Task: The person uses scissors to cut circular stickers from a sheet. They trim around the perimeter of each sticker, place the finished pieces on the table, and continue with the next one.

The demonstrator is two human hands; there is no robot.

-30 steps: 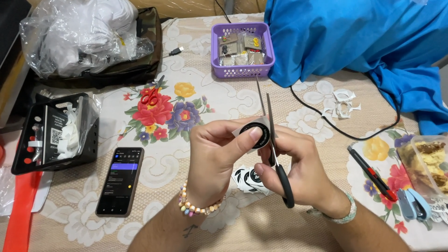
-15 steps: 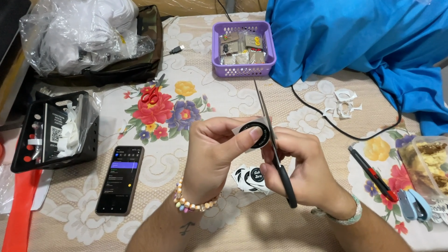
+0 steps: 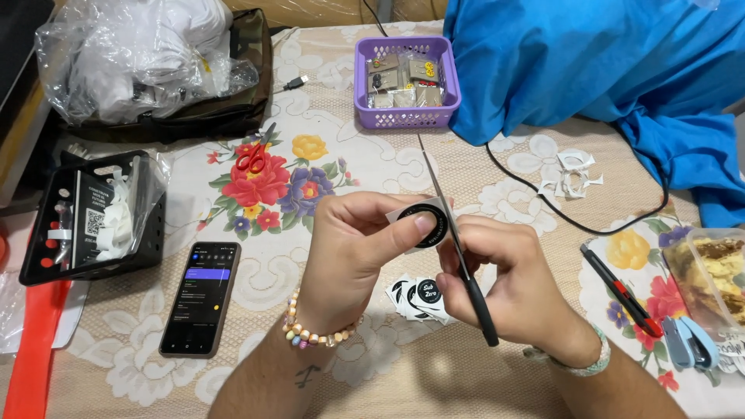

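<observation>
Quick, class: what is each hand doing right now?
Left hand: closed, pinching a round black sticker.
Right hand: closed on scissors.

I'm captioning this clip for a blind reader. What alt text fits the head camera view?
A left hand holds a round black sticker while the right hand works black-handled scissors along its edge, above a floral tablecloth. Cut stickers lie below; a phone lies left, a purple basket and blue cloth behind.

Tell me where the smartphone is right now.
In the head view, the smartphone lies flat on the floral tablecloth, left of the left hand, just right of the black tray.
</observation>
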